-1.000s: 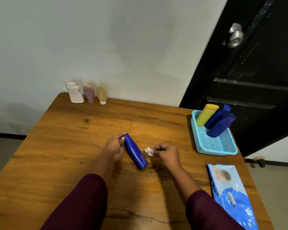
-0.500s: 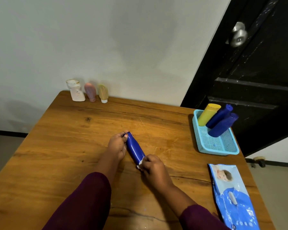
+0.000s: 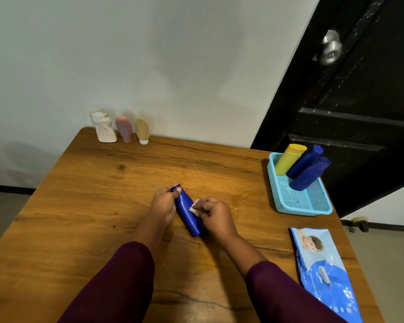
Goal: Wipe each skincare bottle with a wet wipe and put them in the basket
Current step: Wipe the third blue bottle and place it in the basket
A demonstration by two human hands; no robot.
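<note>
**Blue bottle under the wipe at mid-table**

From where I stand, the person has the blue bottle [image 3: 187, 212] at the middle of the wooden table [image 3: 103, 206], lying slantwise between both hands, cap end away from them. Whether its near end rests on the wood or hangs just above it, I cannot tell. The left hand [image 3: 162, 205] has its fingers curled round the cap end. The right hand [image 3: 216, 216] pinches a small wad of wet wipe [image 3: 193, 207] and presses it to the bottle's side.

It looks like smooth, glossy plastic: light, fairly stiff, not fragile, and I judge it will turn slick where the wipe has wetted it. The narrow cap end seems the safest hold, leaving the body free for wiping. For the carry to the basket, a grip round the middle would be better.

The turquoise basket [image 3: 303, 212] sits at the table's right edge, well apart from the hands. A yellow bottle [image 3: 288, 159] and two blue ones [image 3: 308, 169] lean in its far end. A white bottle [image 3: 103, 127], a pink one [image 3: 124, 128] and a yellowish one [image 3: 142, 130] stand in a row at the far edge by the wall.

I can read nothing on any bottle. The blue wipe pack [image 3: 324, 273] lying near the right sleeve carries a printed picture and some writing, too small to make out.
</note>
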